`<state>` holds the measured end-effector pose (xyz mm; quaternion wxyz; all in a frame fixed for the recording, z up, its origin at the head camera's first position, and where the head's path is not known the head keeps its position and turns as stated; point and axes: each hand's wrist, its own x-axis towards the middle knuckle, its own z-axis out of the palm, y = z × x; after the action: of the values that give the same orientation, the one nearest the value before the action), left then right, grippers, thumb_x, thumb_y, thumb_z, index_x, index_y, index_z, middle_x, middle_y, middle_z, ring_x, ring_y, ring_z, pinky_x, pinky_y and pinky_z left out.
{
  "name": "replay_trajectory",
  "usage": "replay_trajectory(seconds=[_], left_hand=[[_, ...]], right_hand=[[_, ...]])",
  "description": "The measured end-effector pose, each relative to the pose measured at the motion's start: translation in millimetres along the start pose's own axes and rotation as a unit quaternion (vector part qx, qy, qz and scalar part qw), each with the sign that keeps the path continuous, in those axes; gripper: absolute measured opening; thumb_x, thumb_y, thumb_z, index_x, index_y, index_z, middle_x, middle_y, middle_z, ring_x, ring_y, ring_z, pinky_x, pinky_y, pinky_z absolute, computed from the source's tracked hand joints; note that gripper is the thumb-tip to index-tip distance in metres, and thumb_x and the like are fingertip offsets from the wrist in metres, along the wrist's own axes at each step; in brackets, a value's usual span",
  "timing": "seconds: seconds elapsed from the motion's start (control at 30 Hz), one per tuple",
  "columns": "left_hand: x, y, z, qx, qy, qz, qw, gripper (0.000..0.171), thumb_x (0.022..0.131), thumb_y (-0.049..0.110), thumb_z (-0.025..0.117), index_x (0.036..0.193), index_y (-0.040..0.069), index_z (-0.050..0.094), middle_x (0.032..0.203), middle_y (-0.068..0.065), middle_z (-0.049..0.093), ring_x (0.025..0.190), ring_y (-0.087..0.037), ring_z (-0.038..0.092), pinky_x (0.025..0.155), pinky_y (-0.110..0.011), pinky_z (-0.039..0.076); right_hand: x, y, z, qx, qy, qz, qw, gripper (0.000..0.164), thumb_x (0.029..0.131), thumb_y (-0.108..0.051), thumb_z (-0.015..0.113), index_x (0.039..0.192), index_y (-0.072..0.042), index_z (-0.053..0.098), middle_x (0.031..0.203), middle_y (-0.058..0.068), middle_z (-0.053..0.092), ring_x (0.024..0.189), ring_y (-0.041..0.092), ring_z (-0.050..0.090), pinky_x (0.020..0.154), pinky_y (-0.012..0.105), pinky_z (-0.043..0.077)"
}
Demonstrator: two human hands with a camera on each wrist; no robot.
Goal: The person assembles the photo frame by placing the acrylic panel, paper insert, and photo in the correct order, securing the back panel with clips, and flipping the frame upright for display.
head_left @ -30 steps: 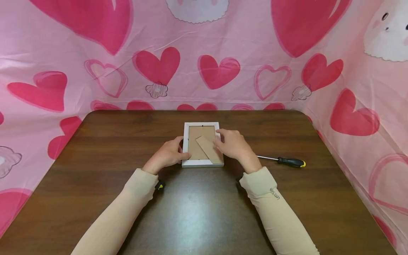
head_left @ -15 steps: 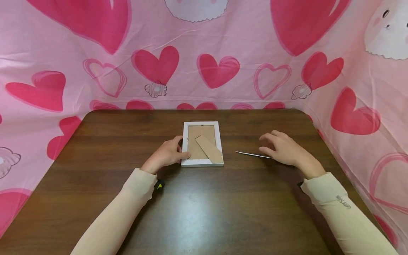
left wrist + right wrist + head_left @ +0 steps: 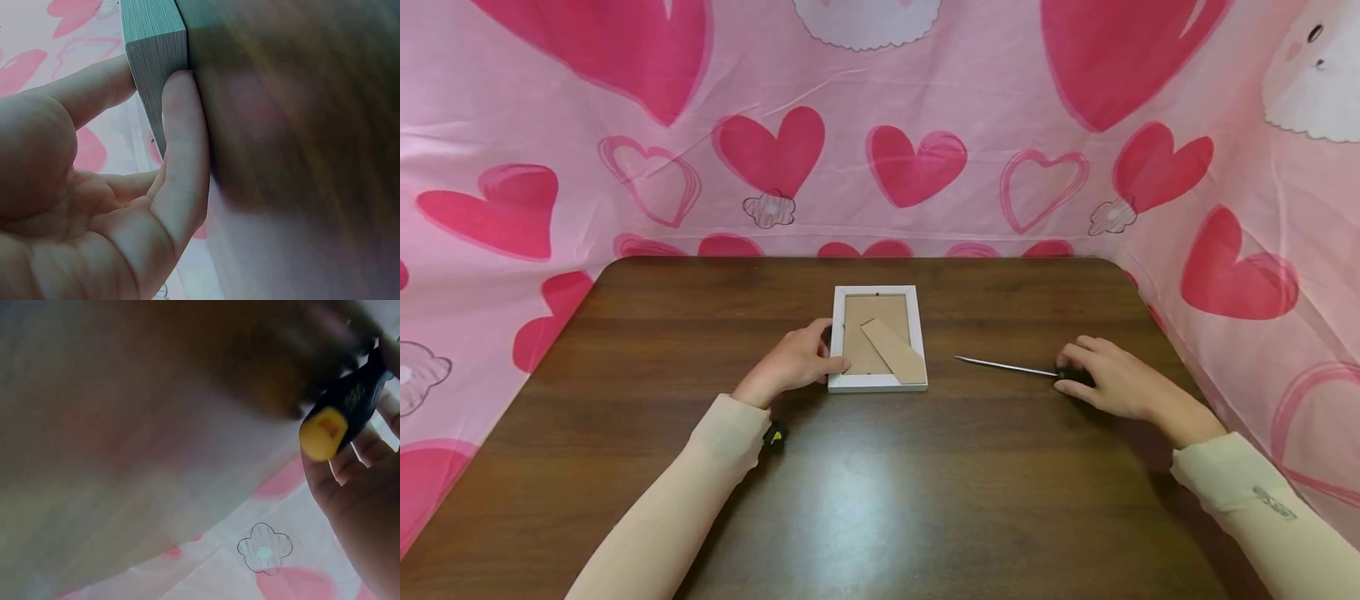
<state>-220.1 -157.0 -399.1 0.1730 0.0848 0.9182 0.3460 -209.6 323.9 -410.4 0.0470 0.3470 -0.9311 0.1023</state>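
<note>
A white picture frame (image 3: 877, 382) lies face down on the wooden tabletop (image 3: 850, 492), near the middle of the head view, its long axis running up and down that view. Its brown backing board (image 3: 859, 337) shows, and the cardboard easel leg (image 3: 892, 354) slants across it towards the lower right corner. Small dark marks sit along the inner border; they are too tiny to identify.

The left hand (image 3: 792, 360) holds the frame by its left edge, thumb over the white border near the lower corner; the left wrist view shows another finger along its side.

To the right, the right hand (image 3: 1111, 379) has thumb and fingers curled around the handle (image 3: 353, 403) of a screwdriver (image 3: 1006, 366), seemingly gripping it, though the palm hides much of the handle from above. The right wrist view shows its yellow end cap (image 3: 322, 434) jutting out beside the fingers.

The relation that matters most appears to be between blade and frame. The screwdriver's long axis runs across the view, nearly crosswise to the frame's, with the tip pointing left towards the frame's right edge but well apart from it. The frame thus lies to the left of the right fingers, while the left hand already touches it.
</note>
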Motion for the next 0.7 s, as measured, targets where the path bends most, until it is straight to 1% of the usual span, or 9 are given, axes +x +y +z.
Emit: replay_trajectory(seconds=[0.1, 0.2, 0.37, 0.5, 0.6, 0.7], left_hand=[[0.3, 1.8, -0.5, 0.001, -0.003, 0.002, 1.0000, 0.081, 0.087, 0.034, 0.071, 0.147, 0.007, 0.025, 0.090, -0.010, 0.056, 0.068, -0.014, 0.063, 0.065, -0.034, 0.051], [0.7, 2.7, -0.4, 0.000, -0.003, -0.001, 1.0000, 0.081, 0.087, 0.033, 0.071, 0.147, 0.007, 0.025, 0.091, -0.011, 0.056, 0.068, -0.015, 0.063, 0.065, -0.034, 0.051], [2.3, 1.4, 0.1, 0.002, -0.002, 0.000, 1.0000, 0.081, 0.086, 0.034, 0.072, 0.147, 0.007, 0.025, 0.093, -0.010, 0.056, 0.068, -0.015, 0.062, 0.066, -0.034, 0.051], [3.0, -0.4, 0.3, 0.002, -0.001, 0.002, 1.0000, 0.082, 0.086, 0.034, 0.072, 0.147, 0.006, 0.025, 0.092, -0.011, 0.056, 0.067, -0.015, 0.062, 0.065, -0.034, 0.051], [2.3, -1.2, 0.1, -0.002, 0.000, -0.003, 1.0000, 0.081, 0.085, 0.033, 0.073, 0.146, 0.007, 0.026, 0.093, -0.011, 0.056, 0.067, -0.016, 0.062, 0.064, -0.034, 0.051], [0.9, -1.3, -0.4, -0.005, 0.001, -0.006, 1.0000, 0.081, 0.085, 0.033, 0.073, 0.146, 0.007, 0.026, 0.092, -0.011, 0.056, 0.067, -0.016, 0.061, 0.064, -0.034, 0.051]], right_hand=[[-1, 2, 2, 0.002, 0.008, -0.014, 1.000, 0.019, 0.084, -0.023, 0.074, 0.094, -0.018, 0.058, 0.084, -0.008, 0.051, 0.077, 0.010, 0.050, 0.068, 0.038, 0.047], [1, 1, 2, 0.008, 0.009, -0.014, 1.000, 0.018, 0.086, -0.022, 0.072, 0.094, -0.018, 0.057, 0.085, -0.010, 0.050, 0.077, 0.009, 0.049, 0.068, 0.037, 0.047], [11, -3, -1, 0.030, 0.008, 0.017, 0.999, 0.017, 0.091, -0.023, 0.066, 0.101, -0.018, 0.053, 0.085, -0.011, 0.053, 0.076, 0.008, 0.051, 0.067, 0.036, 0.047], [28, -8, -6, 0.052, 0.001, 0.049, 0.997, 0.018, 0.096, -0.028, 0.060, 0.106, -0.018, 0.050, 0.081, -0.009, 0.056, 0.072, 0.010, 0.052, 0.066, 0.036, 0.046], [46, -14, -9, 0.074, -0.004, 0.060, 0.995, 0.019, 0.097, -0.032, 0.057, 0.108, -0.018, 0.049, 0.084, -0.007, 0.058, 0.074, 0.012, 0.054, 0.068, 0.038, 0.047], [65, -21, -9, 0.089, -0.003, 0.059, 0.994, 0.021, 0.097, -0.034, 0.057, 0.107, -0.017, 0.050, 0.086, -0.005, 0.059, 0.076, 0.014, 0.054, 0.070, 0.040, 0.046]])
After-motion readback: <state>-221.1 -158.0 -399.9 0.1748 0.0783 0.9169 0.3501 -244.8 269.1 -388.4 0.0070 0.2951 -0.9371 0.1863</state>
